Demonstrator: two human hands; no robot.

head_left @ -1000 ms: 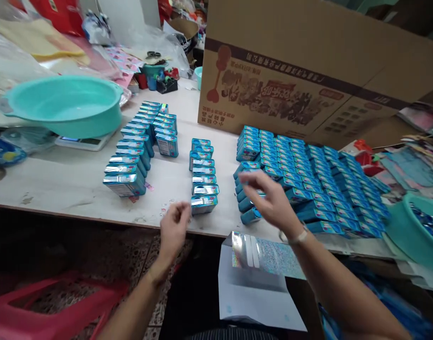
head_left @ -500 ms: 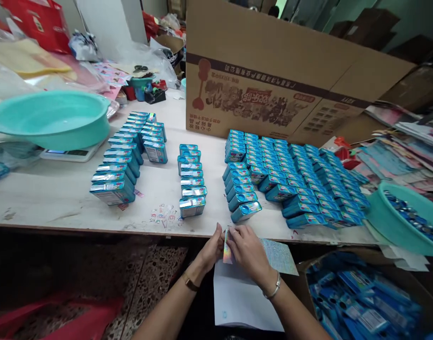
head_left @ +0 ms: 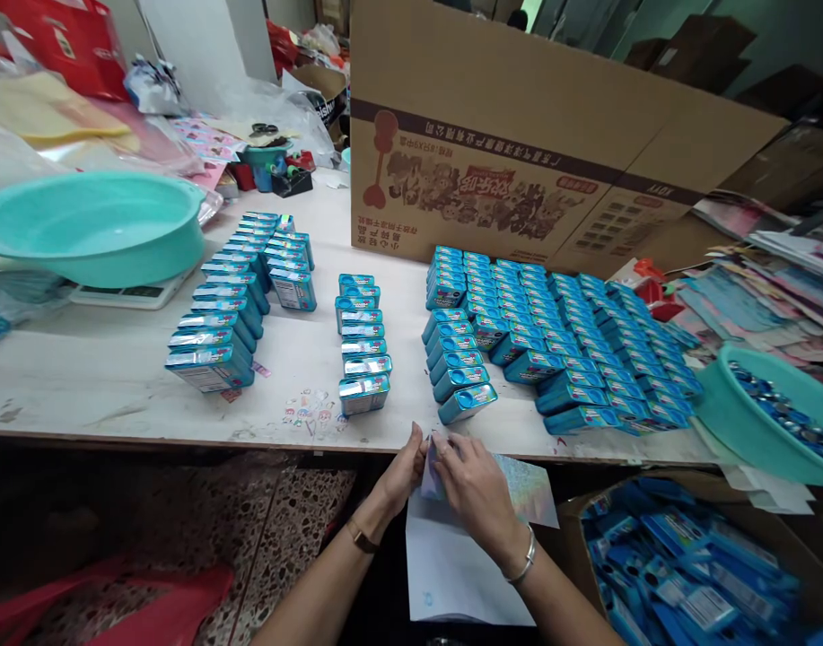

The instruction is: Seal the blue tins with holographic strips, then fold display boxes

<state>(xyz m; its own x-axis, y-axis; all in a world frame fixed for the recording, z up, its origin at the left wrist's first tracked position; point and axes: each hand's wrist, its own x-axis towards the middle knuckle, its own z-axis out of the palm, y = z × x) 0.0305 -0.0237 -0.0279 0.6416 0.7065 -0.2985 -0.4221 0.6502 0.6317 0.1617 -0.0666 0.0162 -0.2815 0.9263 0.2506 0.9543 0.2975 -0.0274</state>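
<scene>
I have both hands low in my view, just off the near edge of the table (head_left: 108, 377), below and to the right of the short row of blue packs (head_left: 363, 345). My right hand (head_left: 475, 484) is nearly closed, its bent fingers holding the left end of a shiny sheet (head_left: 536, 496); that sheet lies over a white paper (head_left: 461, 574). My left hand (head_left: 403, 468) is partly closed, thumb up, its fingertips meeting the sheet's raised edge; I can't tell whether they grip it, since its fingers are mostly hidden.

Left of the short row stand longer rows of blue packs (head_left: 215, 336), with a teal basin (head_left: 91, 251) and a white scale (head_left: 132, 296) beyond them. Right of it I see a row with recessed tops (head_left: 461, 368), then a dense block of packs (head_left: 573, 359). Behind it rises a large printed carton (head_left: 552, 63). Far to its right sits a second teal basin (head_left: 754, 431) of small shiny pieces, and below that an open box (head_left: 573, 529) full of blue packs.
</scene>
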